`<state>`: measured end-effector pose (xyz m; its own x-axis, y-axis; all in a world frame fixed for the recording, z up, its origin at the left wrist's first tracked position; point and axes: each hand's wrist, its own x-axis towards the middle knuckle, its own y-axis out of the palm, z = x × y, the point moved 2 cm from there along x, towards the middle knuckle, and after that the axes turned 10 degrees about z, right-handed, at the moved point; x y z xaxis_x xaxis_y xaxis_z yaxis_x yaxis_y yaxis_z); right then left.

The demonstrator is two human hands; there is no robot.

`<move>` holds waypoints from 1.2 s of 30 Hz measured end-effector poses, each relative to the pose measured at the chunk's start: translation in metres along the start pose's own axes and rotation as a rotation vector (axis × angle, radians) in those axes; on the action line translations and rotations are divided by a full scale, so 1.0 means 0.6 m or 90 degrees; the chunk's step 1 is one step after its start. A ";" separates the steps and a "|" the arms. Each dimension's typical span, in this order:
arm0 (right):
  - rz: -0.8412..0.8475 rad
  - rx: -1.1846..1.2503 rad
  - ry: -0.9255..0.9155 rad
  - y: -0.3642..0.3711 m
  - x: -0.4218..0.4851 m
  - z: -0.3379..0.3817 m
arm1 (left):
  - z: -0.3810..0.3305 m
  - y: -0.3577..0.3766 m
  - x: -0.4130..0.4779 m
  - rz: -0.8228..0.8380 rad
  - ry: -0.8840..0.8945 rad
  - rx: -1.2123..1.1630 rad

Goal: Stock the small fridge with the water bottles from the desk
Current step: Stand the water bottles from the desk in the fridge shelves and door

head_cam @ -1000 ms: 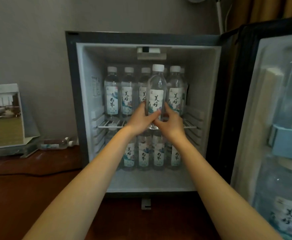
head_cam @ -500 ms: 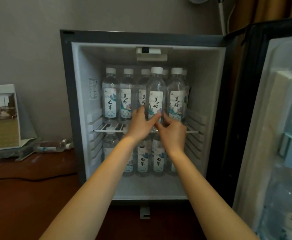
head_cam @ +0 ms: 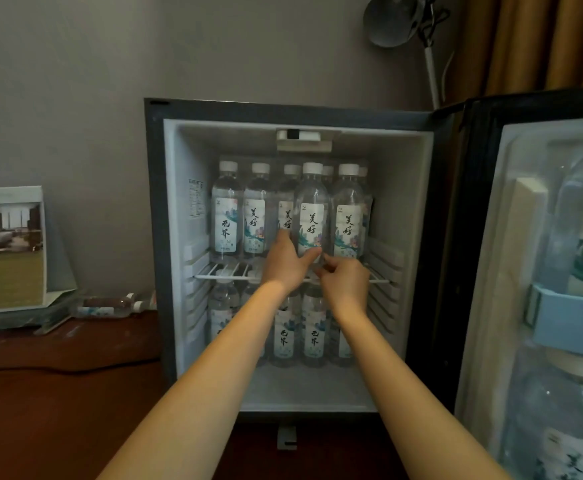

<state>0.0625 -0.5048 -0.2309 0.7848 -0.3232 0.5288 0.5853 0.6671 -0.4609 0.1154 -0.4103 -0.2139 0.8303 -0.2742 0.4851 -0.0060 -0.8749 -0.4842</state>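
Small open fridge [head_cam: 418,237] with white lining, its wire shelf [head_cam: 221,276] packed. A clear plastic white-capped water bottle [head_cam: 312,216] stands at the shelf's front. My left hand [head_cam: 285,261] curls round its lower body; the fingers of my right hand [head_cam: 347,280] pinch its base. Likely full, heavy, slippery: grip low

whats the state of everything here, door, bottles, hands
fridge door: open, swung right
front bottle: upright, at the upper shelf, held by both hands
left hand: fingers curled round the front bottle
right hand: fingers pinch the front bottle low down
lower bottles: upright
desk bottles: lying on their sides
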 end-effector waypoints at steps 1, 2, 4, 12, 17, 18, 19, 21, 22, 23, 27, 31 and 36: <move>0.014 -0.003 0.013 -0.002 0.001 -0.001 | -0.001 0.000 -0.001 0.004 -0.015 0.015; 0.030 -0.003 0.025 -0.004 0.000 0.000 | -0.002 -0.001 -0.003 0.008 -0.029 0.045; 0.056 0.006 0.039 -0.009 -0.005 0.002 | -0.001 -0.001 -0.010 0.022 -0.049 0.134; 0.063 0.097 -0.024 -0.011 -0.052 0.036 | 0.016 -0.030 -0.083 -0.046 -0.026 0.169; 0.172 0.157 -0.041 0.060 -0.092 0.072 | 0.067 -0.099 -0.165 -0.204 0.069 0.108; 0.205 0.167 -0.038 0.081 -0.103 0.078 | 0.081 -0.117 -0.179 -0.231 0.066 0.119; 0.239 0.179 -0.034 0.103 -0.114 0.083 | 0.097 -0.135 -0.193 -0.255 0.058 0.130; 0.312 0.192 -0.025 0.150 -0.139 0.091 | 0.131 -0.172 -0.219 -0.294 0.033 0.151; 0.346 0.187 -0.020 0.173 -0.152 0.094 | 0.149 -0.190 -0.232 -0.307 0.018 0.167; 0.375 0.179 -0.016 0.197 -0.164 0.098 | 0.169 -0.208 -0.244 -0.320 0.000 0.185; 0.453 0.142 -0.037 0.285 -0.203 0.118 | 0.250 -0.279 -0.284 -0.362 -0.087 0.211; 0.510 0.109 -0.082 0.360 -0.220 0.137 | 0.328 -0.333 -0.316 -0.380 -0.183 0.210; 0.571 0.077 -0.085 0.442 -0.223 0.141 | 0.418 -0.368 -0.341 -0.372 -0.275 0.193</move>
<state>0.0959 -0.2279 -0.3637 0.9009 0.4246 0.0899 -0.2630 0.6988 -0.6652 0.0866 -0.0611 -0.3892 0.7957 0.4306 0.4259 0.5987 -0.6653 -0.4460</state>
